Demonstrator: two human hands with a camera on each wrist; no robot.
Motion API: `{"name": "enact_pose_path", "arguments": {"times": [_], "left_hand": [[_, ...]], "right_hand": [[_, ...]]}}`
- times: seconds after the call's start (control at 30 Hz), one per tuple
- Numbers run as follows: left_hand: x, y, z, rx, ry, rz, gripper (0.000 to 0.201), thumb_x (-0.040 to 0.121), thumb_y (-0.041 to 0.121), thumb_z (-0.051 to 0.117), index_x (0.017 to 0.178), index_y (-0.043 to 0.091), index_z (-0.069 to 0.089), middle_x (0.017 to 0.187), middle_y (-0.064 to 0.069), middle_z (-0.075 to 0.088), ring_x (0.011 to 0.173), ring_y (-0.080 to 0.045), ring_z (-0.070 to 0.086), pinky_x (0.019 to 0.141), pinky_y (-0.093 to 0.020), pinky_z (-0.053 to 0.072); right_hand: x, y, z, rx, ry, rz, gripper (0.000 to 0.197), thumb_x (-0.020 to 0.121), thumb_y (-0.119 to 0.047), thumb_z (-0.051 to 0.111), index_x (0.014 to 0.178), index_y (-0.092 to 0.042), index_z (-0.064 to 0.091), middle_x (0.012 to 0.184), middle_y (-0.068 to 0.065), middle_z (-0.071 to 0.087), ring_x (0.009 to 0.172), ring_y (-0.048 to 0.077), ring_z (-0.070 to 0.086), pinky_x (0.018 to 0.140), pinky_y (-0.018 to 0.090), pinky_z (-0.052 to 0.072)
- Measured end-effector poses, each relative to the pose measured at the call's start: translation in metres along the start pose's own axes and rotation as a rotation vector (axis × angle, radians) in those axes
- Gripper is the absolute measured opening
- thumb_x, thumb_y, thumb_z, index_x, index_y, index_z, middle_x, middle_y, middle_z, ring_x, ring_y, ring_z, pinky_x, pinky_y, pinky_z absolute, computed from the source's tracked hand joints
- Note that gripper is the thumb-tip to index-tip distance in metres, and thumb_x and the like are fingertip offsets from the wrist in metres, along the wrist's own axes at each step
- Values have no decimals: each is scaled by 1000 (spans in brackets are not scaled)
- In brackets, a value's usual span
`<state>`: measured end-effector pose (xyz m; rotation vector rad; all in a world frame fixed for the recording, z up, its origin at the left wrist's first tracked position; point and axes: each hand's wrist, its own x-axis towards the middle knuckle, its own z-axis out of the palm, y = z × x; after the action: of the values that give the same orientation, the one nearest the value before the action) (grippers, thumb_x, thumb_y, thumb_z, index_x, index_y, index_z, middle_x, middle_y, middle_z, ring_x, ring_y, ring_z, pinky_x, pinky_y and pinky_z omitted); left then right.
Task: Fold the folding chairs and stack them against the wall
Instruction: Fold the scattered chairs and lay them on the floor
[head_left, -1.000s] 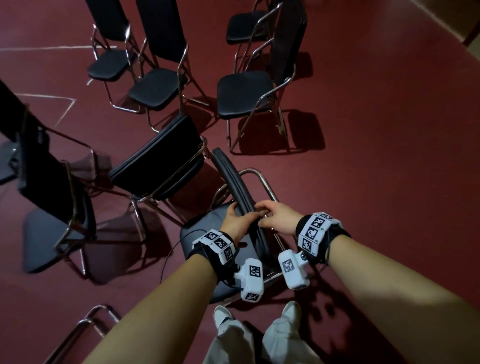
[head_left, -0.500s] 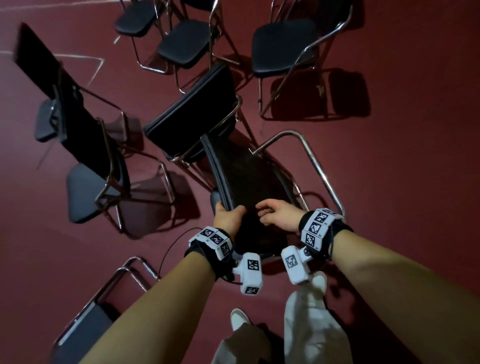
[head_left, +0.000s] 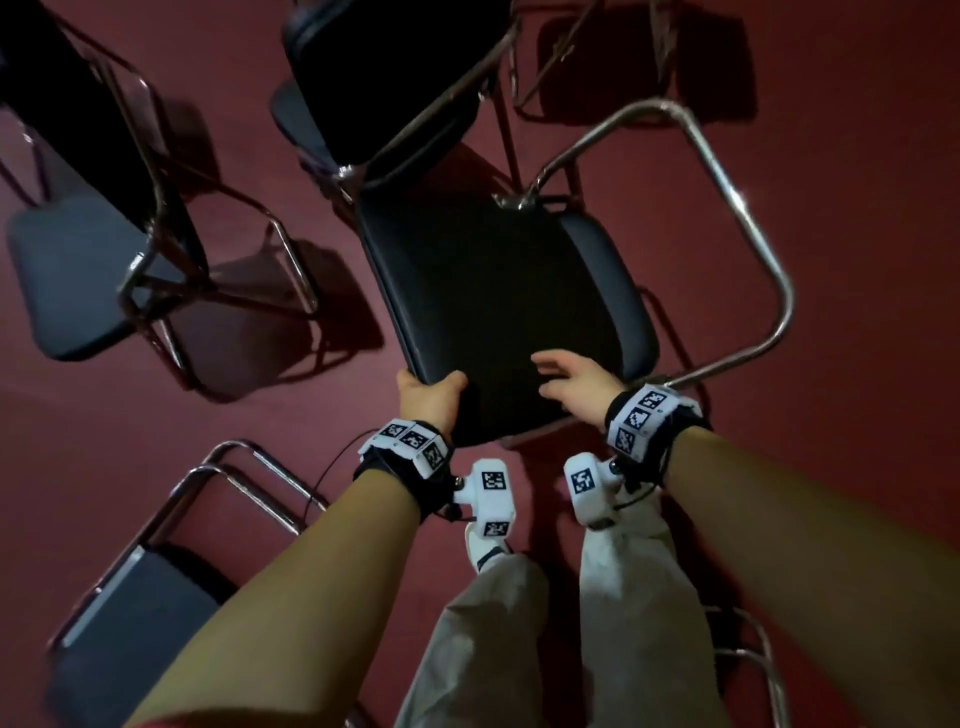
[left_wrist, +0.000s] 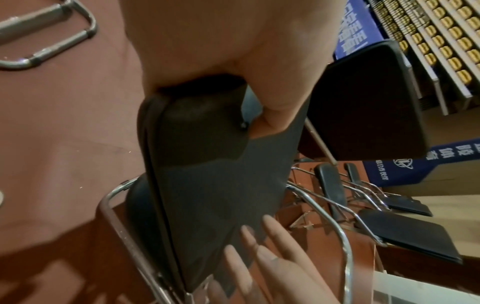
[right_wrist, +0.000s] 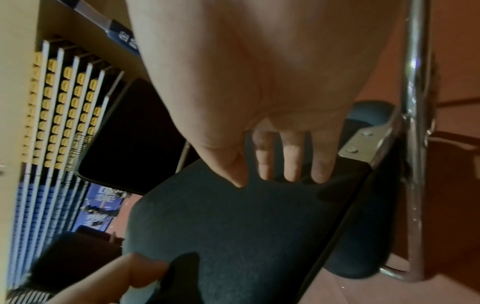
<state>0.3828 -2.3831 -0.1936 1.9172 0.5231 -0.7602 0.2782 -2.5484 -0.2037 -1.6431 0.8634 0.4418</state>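
The left hand (head_left: 428, 397) grips the near corner of the chair (head_left: 498, 312). The right hand (head_left: 574, 382) hovers above it, fingers spread, holding nothing.

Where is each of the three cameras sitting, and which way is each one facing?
Head: worn on the head, looking down at the chair on the red floor; both forearms, the left hand, the right hand and the legs show.
Left wrist: on the left wrist, looking along the left hand gripping the chair's padded edge; the right hand's fingers show too.
Right wrist: on the right wrist, looking along the right hand, fingers spread over the black pad.
Shared: all three see that chair.
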Motion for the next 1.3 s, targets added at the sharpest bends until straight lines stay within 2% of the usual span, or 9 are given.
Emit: {"name": "enact_pose_path", "arguments": {"times": [0.1,0.23,0.3,0.4,0.6,0.73,0.9,1.2,1.3], "left_hand": [[26,-24,-10,-6,32,-23,42,82,14,70,114,16,43,90,0,59,77,-15,60,69,-29,49],[64,-55,-19,-18,77,-66,47,76,19,75,113,13,46,94,-1,62,81,-18,63,79,-34,55],[82,-70,-21,-24,97,-67,45,75,19,76,110,12,49,93,-1,62,83,-19,64,82,-35,56],[100,-88,-26,-34,100,-87,47,74,19,76,113,11,51,95,-2,63,90,-25,65,84,-36,56],[140,-126,-30,-17,96,-106,38,73,19,74,105,15,54,101,-4,67,95,-27,66,93,-43,56],[158,-143,-28,-23,92,-119,35,79,17,72,109,15,54,102,-2,65,98,-26,65,91,-37,55],[173,-156,-27,-12,80,-130,35,78,18,72,107,15,54,104,-3,65,100,-27,65,95,-42,55],[186,-165,-25,-48,52,-129,43,69,24,71,108,18,55,107,-3,67,101,-25,65,94,-39,54],[185,-165,-25,-50,61,-129,39,75,20,71,110,17,55,109,-4,67,102,-25,65,94,-38,54]], "right_hand": [[15,11,25,-28,14,11,52,94,-2,59,142,-19,51,127,0,55,108,11,52,70,2,40],[39,24,53,-44,14,20,56,94,-1,56,146,-18,47,132,2,52,120,16,52,88,13,38],[49,34,66,-23,21,7,56,93,2,56,146,-15,47,140,7,51,129,19,49,89,9,35],[56,47,81,-42,21,-9,57,92,1,58,146,-12,46,141,10,51,125,17,49,84,3,34],[80,78,103,-39,-18,29,55,91,-7,61,144,-19,51,147,5,44,133,19,47,108,25,38],[92,92,115,-73,-31,28,53,91,-7,63,142,-16,52,149,5,46,135,19,46,105,18,33],[102,105,125,-178,-92,6,52,93,-6,60,143,-12,51,160,2,31,147,13,28,103,7,15],[109,119,133,-167,-80,8,49,93,-5,59,140,-14,53,162,-2,26,147,11,27,102,7,16],[109,121,135,-149,-86,0,49,91,-5,60,139,-14,54,162,-1,27,147,12,27,105,10,16]]}}
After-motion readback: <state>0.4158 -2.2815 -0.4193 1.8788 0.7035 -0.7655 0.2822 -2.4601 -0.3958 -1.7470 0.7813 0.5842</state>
